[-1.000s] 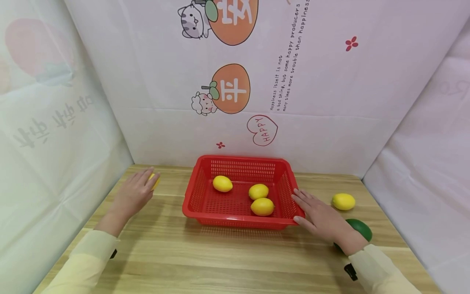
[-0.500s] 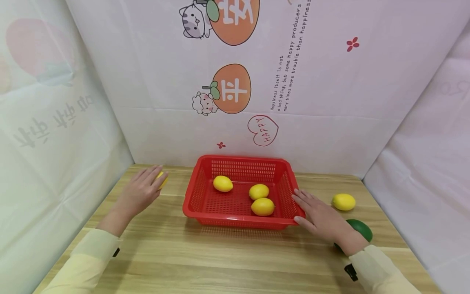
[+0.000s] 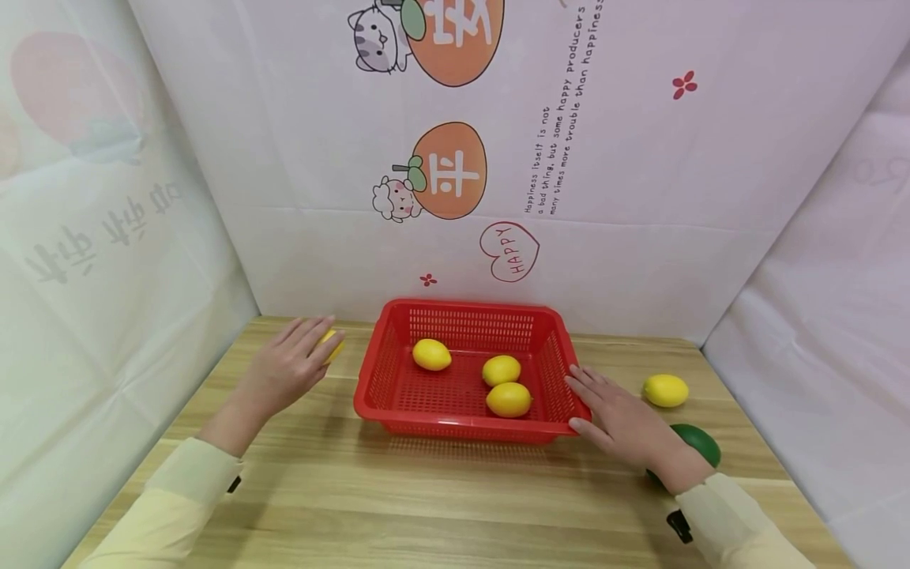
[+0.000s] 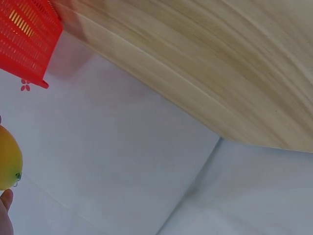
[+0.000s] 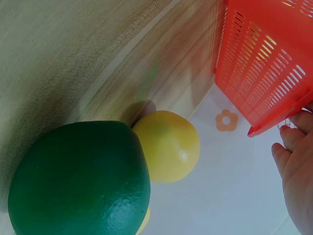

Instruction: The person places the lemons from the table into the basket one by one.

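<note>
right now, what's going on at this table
A person's left hand holds a yellow fruit just left of a red basket, while the right hand rests on the basket's right rim. Three lemons lie inside. To the right, another lemon and a green fruit sit on the table.

- On my feed, the left sleeve (image 3: pixel 151 523) and right sleeve (image 3: pixel 759 536) look pale yellow.
- I see paler cuffs (image 3: pixel 197 472) at both wrists.
- I spot a small black piece (image 3: pixel 679 526) beside each cuff.
</note>
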A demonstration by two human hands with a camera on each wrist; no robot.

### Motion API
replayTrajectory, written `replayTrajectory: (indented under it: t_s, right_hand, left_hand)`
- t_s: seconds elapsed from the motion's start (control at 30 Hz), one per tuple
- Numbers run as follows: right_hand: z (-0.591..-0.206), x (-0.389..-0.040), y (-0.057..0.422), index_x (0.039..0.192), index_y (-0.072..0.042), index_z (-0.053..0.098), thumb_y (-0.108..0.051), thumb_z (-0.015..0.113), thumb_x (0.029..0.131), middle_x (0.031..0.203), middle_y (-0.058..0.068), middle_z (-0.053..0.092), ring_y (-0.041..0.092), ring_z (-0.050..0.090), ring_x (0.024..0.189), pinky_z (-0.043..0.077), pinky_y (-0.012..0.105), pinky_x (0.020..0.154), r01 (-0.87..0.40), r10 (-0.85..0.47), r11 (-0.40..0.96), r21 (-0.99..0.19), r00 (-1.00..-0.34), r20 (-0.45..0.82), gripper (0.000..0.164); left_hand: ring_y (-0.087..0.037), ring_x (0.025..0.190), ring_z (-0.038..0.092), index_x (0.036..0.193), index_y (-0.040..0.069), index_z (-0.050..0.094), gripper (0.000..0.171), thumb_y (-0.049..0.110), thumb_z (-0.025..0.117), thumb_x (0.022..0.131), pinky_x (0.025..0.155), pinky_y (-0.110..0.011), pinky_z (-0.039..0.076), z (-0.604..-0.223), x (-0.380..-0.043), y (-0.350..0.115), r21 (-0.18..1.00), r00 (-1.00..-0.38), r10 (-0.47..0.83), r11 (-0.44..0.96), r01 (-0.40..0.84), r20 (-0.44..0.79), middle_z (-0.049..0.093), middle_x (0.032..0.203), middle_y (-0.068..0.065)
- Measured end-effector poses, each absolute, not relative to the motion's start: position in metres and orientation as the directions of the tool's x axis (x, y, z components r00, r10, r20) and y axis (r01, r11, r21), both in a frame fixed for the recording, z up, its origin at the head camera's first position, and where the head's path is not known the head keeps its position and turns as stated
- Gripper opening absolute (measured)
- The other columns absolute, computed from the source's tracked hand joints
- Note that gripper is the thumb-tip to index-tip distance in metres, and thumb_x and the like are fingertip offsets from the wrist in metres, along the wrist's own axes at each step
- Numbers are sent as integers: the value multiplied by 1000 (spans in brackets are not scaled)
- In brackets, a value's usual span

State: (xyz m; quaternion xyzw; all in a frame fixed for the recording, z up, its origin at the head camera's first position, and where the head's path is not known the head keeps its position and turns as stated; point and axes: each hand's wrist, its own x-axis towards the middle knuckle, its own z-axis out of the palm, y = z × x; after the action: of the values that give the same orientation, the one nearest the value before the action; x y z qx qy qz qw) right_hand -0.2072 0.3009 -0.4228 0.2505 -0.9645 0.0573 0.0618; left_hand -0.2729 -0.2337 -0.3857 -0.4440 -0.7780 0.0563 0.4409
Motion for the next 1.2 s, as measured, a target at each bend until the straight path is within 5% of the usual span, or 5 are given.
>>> replayTrajectory:
  t_s: [0.4, 0.53, 0.63, 0.73, 1.2]
  right_hand:
    - [-423, -206, 300, 149, -8, 38, -64, 44, 93, 156, 9, 31, 34, 28, 142, 34, 52, 108, -491, -477, 867, -78, -866, 150, 79]
    - [-423, -206, 301, 149, -8, 38, -64, 44, 93, 156, 10, 31, 34, 28, 142, 34, 52, 108, -495, -480, 866, -77, -864, 151, 79]
    - [-422, -206, 301, 149, -8, 39, -63, 45, 93, 156, 9, 31, 34, 28, 141, 34, 52, 108, -495, -480, 865, -81, -864, 154, 79]
    - [-422, -206, 301, 149, -8, 39, -63, 45, 93, 156, 10, 31, 34, 28, 141, 35, 53, 108, -494, -479, 865, -83, -864, 155, 79]
    - [-422, -205, 301, 149, -8, 39, -63, 45, 93, 156, 11, 31, 35, 28, 141, 35, 53, 108, -497, -481, 864, -83, -863, 158, 79]
  left_hand:
    - [-36, 114, 59, 125, 1, 61, 45, 22, 26, 106, 95, -50, 48, -374, -267, -213, -507, -192, 758, 578, 639, 623, 60, 127, -22]
    - [-35, 117, 58, 128, 1, 59, 34, 16, 55, 97, 96, -49, 48, -371, -264, -205, -504, -208, 773, 566, 652, 599, 59, 129, -21]
    - [-35, 117, 57, 129, 2, 58, 56, 14, 80, 79, 96, -49, 48, -369, -262, -200, -501, -216, 782, 557, 663, 585, 58, 131, -21]
    - [-35, 117, 58, 129, 3, 59, 73, 16, 91, 65, 96, -49, 48, -369, -261, -193, -504, -206, 785, 550, 667, 584, 58, 130, -21]
    - [-32, 121, 56, 130, 5, 59, 66, 17, 88, 71, 101, -45, 45, -364, -257, -159, -520, -178, 811, 508, 687, 558, 58, 132, -18]
